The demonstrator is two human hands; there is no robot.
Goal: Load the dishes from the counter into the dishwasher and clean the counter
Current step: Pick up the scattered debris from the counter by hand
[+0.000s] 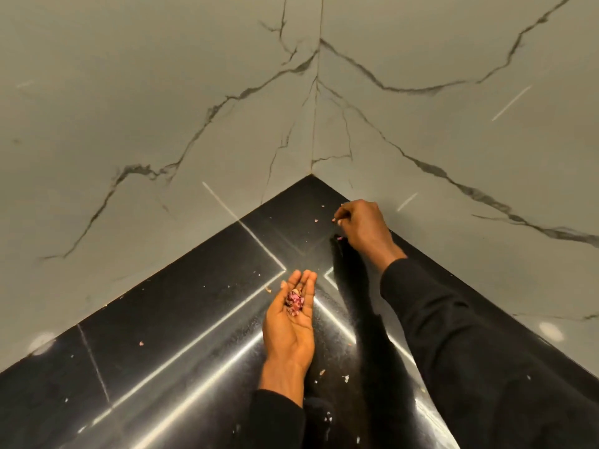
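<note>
The left hand (pixel 290 322) lies palm up with its fingers relaxed and together, cupping a heap of pink scraps (pixel 294 302) above the black counter (pixel 181 306). The right hand (pixel 363 226), fingers curled, pinches a scrap (pixel 334 219) just beside the marble wall (pixel 453 140). Loose bits (pixel 141 343) dot the counter.

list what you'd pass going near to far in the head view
pale crumb → left hand cupping pinkish scraps → right hand pinching a scrap → counter corner → marble wall
</note>
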